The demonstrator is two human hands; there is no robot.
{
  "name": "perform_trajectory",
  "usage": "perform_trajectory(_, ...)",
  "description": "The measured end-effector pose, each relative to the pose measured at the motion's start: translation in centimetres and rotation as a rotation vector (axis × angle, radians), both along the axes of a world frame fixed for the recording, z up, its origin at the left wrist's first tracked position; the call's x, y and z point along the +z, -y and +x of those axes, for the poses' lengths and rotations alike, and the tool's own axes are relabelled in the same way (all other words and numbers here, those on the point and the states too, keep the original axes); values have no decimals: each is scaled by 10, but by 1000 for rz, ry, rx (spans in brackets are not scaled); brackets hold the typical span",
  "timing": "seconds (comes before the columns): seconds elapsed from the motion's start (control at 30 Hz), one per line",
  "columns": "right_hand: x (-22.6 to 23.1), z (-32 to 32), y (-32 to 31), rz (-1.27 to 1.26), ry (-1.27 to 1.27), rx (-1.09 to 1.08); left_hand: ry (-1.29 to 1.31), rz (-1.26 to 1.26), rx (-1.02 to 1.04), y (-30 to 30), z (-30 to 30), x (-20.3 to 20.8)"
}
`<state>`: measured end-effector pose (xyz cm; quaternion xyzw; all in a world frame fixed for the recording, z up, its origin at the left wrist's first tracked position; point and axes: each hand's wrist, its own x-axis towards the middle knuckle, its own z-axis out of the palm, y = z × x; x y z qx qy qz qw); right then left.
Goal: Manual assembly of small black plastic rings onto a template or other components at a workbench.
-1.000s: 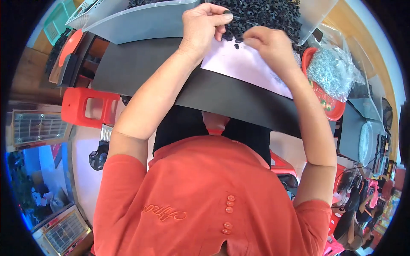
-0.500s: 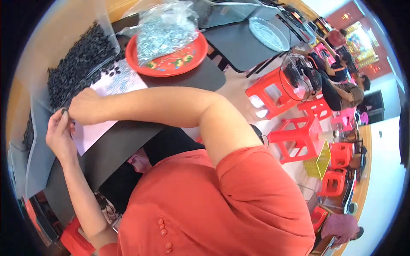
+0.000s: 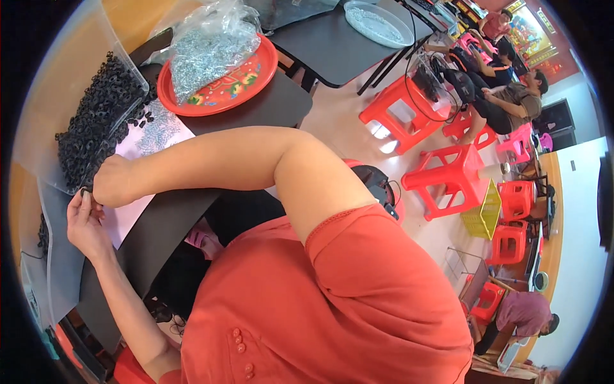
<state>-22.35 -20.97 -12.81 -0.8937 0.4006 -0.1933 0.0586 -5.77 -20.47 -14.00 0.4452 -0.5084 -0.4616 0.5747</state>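
My left hand [image 3: 88, 225] pinches a small black plastic piece [image 3: 84, 191] between thumb and fingertips. Close against it, my right hand [image 3: 116, 182] is closed, its back turned up; whatever its fingers grip is hidden. Both hands are over the near edge of a translucent plastic bin [image 3: 139, 78]. Inside the bin lies a heap of small black plastic pieces [image 3: 96, 118]. A pale pink sheet [image 3: 131, 214] lies beneath my right wrist, with many small silvery metal parts [image 3: 160, 133] and several loose black pieces [image 3: 142, 119] on it.
A red patterned tray [image 3: 252, 80] holds a clear bag of silvery parts [image 3: 214, 54] on the dark table [image 3: 297, 109]. Beyond stands another table with a round translucent tray [image 3: 384, 29]. Red stools [image 3: 441, 182], a yellow basket [image 3: 483, 211] and seated people are to the right.
The view has shifted, so the table and bin sit lower and further left. My hands stay together at the bin's edge, the black piece still in my left fingers.
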Motion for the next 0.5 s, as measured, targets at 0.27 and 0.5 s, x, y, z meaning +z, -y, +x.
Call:
perform_trajectory(0.27,22,0,-12,117,390,-16,-154,-26,-40,17,19,-6)
perform_trajectory(0.5,3,61,-4,56,851,27,-416,226,-181,27,44,6)
